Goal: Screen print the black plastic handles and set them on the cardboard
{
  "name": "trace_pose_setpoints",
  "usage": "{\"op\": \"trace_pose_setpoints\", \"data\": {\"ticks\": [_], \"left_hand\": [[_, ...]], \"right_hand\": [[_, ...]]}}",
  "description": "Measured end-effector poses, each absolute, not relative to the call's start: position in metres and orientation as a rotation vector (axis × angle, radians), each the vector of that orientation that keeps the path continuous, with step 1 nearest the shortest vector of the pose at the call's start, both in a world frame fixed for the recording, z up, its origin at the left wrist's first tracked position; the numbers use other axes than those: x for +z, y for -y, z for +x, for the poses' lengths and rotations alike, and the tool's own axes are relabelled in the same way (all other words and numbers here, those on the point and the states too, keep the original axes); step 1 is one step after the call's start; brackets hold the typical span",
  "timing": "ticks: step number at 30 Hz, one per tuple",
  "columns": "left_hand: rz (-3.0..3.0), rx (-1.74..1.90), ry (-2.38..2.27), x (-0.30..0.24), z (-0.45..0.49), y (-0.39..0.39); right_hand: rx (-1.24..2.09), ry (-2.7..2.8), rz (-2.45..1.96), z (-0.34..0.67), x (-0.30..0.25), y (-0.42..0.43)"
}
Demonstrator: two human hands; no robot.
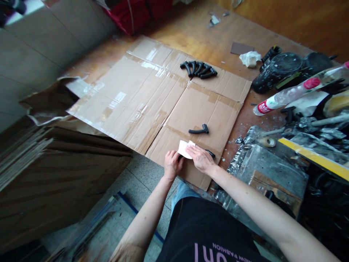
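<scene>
My right hand (202, 158) presses a folded white tissue or cloth (185, 149) with its fingers laid over it. Close beside it, my left hand (172, 164) is closed at the tissue's lower left edge, around a dark piece (180, 157) that is mostly hidden. Just beyond the hands, a curved black handle-like part (199, 130) lies alone on the flattened cardboard (201, 103). Another black part (210, 153) shows partly behind my right wrist. Farther back, several similar curved black parts (203, 70) sit side by side in a row.
To the right are a plastic bottle with a red label (264, 107), black-smeared containers (286, 65), a tape roll (269, 142) and a cluttered grey surface (283, 160). Crumpled white paper (250, 58) lies at the back. Stacked cardboard (54, 189) stands on the left beside the table.
</scene>
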State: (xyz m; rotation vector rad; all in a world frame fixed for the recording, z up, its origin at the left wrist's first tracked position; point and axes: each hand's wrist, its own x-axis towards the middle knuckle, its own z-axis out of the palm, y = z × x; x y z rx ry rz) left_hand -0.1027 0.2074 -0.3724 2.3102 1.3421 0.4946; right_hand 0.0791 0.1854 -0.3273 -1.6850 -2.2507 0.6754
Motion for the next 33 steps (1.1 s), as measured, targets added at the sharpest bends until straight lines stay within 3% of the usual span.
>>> {"op": "trace_pose_setpoints", "data": {"ticks": [5, 10, 14, 20, 33], "left_hand": [[2.311, 0.582, -1.312, -0.376, -0.103, -0.207], [2.287, 0.649, -1.339, -0.381, -0.102, -0.206], [2.292, 0.592, -1.37, -0.38, -0.101, -0.207], [2.307, 0.546, -1.353, -0.373, -0.099, -0.21], [2.395, 0.477, -1.303, -0.369, -0.087, -0.211]], "right_hand": [[0.815, 2.016, -1.753, 0.114, -0.307, -0.161], [0.932, 0.94, -2.04, 0.171, -0.303, -0.156], [0.894, 0.291, -1.809, 0.196, -0.317, -0.169], [0.844, 0.224, -1.472, 0.191, -0.331, -0.185], [0.95, 0.21, -1.604, 0.15, -0.32, -0.109]]}}
